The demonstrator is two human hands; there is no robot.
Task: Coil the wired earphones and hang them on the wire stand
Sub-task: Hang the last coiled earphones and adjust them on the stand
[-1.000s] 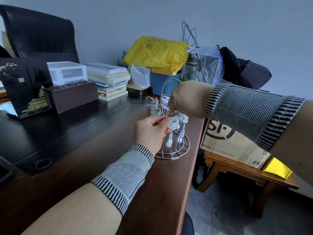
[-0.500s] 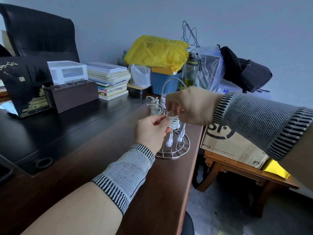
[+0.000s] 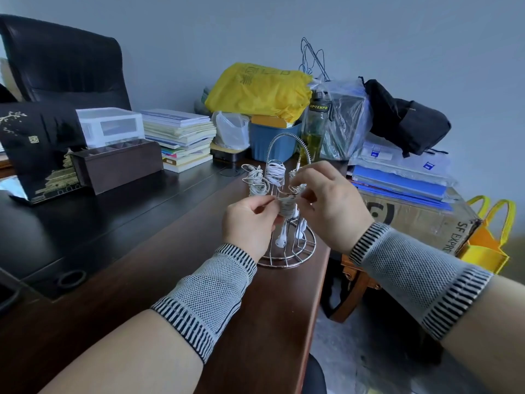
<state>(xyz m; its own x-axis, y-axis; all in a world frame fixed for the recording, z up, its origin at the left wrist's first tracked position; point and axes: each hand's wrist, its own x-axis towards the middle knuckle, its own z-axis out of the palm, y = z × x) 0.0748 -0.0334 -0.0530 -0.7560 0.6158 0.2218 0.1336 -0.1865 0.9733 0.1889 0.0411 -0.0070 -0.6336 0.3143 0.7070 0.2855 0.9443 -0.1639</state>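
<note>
Bottle [image 3: 316, 129] labelled UP-TEMPO, cardboard box [image 3: 420, 220] printed SF EXPRESS, coiled earphones [image 3: 287, 205] at wire stand [image 3: 287, 251], pinched between left hand [image 3: 250, 223] and right hand [image 3: 329, 206]

Both hands [image 3: 289, 216] raised; fingers pinching

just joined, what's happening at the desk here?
A person is hanging a coiled bundle of white wired earphones on the chrome wire stand on the brown wooden desk. The left hand pinches the bundle from one side, and the right hand grips it at a stand hook. Other coiled white earphone bundles already hang on the stand.
</note>
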